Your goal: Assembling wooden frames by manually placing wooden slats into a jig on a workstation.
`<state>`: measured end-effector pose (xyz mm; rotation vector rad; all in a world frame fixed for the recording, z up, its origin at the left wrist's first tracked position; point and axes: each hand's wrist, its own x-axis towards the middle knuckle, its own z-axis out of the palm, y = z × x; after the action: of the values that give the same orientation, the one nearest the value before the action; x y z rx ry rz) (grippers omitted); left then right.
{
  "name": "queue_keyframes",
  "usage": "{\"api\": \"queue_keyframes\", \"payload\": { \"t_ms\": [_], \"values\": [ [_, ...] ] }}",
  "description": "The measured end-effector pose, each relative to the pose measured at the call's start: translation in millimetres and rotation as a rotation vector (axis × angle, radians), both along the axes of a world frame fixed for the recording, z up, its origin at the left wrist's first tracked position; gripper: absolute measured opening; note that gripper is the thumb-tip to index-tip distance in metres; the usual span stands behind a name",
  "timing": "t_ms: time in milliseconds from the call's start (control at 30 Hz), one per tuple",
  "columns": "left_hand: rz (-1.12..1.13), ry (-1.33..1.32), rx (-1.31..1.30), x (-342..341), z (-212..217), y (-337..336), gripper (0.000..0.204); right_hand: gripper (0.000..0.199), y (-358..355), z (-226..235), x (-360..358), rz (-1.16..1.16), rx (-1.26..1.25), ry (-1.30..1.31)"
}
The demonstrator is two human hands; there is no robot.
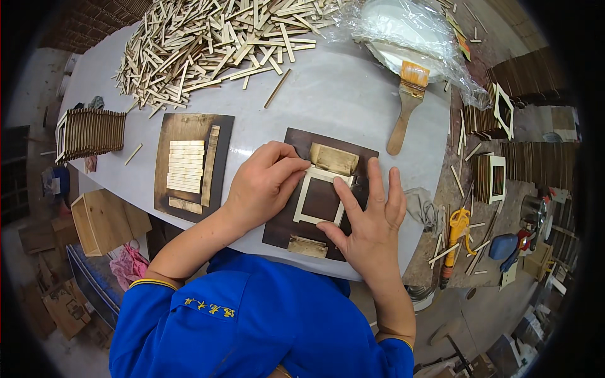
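A small pale wooden frame made of thin strips lies on a dark board in front of me. Wooden blocks are fixed at the board's far and near ends. My left hand is closed, its thumb and forefinger pinching at the frame's far left corner. With fingers spread, my right hand rests its forefinger and thumb tips against the frame's right side. To the left, a second dark board carries a row of pale strips laid side by side between wooden stops.
A big heap of loose wooden strips covers the table's far side. A brush leans on a plastic-wrapped white bowl. Stacked frames stand at left and right. A yellow glue gun lies at right.
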<state>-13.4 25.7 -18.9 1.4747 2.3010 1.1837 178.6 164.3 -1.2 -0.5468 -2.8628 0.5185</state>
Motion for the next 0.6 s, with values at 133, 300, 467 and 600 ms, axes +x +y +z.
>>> {"api": "queue_keyframes", "payload": {
  "t_ms": [133, 300, 467, 600],
  "values": [
    [-0.016, -0.039, 0.001, -4.4, -3.4, 0.2, 0.023, 0.072, 1.5, 2.4, -2.1, -0.011, -0.026, -0.088],
    [-0.013, -0.064, -0.051, -4.9, -0.4, -1.6, 0.023, 0.074, 0.6, 1.4, -2.5, -0.041, -0.045, -0.083],
    [0.058, -0.256, -0.043, 3.5, 16.7, -8.2, 0.028, 0.077, 0.5, -1.4, -1.5, -0.074, -0.025, -0.071],
    [0.082, -0.490, 0.005, 7.5, 17.6, -19.2, 0.031, 0.080, -0.2, -2.5, -0.6, -0.083, -0.003, -0.068]
  ]
}}
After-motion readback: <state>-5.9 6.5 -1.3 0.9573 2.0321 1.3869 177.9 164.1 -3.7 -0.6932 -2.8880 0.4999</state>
